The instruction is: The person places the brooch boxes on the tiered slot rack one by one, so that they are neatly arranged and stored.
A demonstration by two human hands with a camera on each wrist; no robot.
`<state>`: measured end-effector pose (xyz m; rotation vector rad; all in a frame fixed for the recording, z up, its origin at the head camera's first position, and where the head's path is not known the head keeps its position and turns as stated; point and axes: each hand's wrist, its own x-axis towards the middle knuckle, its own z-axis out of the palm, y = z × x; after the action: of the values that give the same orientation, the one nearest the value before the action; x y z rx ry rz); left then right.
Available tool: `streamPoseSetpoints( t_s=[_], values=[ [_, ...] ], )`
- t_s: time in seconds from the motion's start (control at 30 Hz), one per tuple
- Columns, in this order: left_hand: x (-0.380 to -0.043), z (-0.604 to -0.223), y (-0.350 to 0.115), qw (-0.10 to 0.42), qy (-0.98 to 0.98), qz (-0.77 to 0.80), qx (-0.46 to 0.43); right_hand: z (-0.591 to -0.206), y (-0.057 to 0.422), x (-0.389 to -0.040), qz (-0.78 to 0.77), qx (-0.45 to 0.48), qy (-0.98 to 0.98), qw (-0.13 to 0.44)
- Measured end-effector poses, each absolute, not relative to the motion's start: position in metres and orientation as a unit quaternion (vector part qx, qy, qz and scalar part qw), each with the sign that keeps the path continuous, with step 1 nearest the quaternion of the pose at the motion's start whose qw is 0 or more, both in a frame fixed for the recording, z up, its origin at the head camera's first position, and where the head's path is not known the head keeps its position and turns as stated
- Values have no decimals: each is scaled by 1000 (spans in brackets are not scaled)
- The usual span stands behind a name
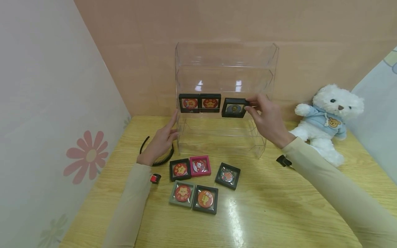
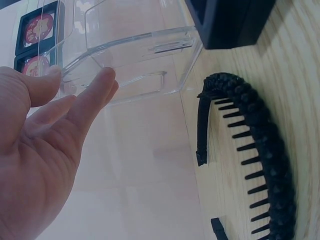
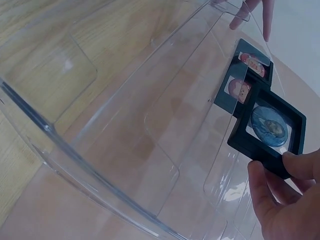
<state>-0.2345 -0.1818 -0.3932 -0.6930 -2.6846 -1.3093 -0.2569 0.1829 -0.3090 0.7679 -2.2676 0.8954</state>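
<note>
My right hand [image 1: 267,119] pinches the right edge of a black square display frame [image 1: 234,114], which has a bluish round badge with a portrait inside. It is held at a clear acrylic tiered shelf [image 1: 226,131], in front of a middle tier. On that tier, at the left, two black frames with red badges, a left one [image 1: 189,109] and a right one [image 1: 210,109], stand side by side. My left hand [image 1: 159,144] rests against the shelf's left side panel with fingers extended; in the left wrist view the fingertips [image 2: 106,75] meet the clear plastic.
On the table lie a black frame [image 1: 180,169], a pink frame [image 1: 200,166], a grey-green frame [image 1: 182,194] and more black frames [image 1: 227,176]. A black toothed headband [image 2: 272,150] lies by the shelf's left side. A white teddy bear [image 1: 333,113] in a blue hoodie sits at the right.
</note>
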Motion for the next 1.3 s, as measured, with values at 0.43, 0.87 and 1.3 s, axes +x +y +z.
streamPoseSetpoints(
  t_s=[0.43,0.87,1.3],
  values=[
    [-233,-393,-182,36,-875,-427,-226,-302,179,-273,338,264,-859,280],
    [-233,-393,-181,37,-875,-427,-227,-304,172,-290,324,260,-864,285],
    [-234,-394,-182,40,-875,-425,-228,-315,169,-295,317,253,-878,253]
  ],
)
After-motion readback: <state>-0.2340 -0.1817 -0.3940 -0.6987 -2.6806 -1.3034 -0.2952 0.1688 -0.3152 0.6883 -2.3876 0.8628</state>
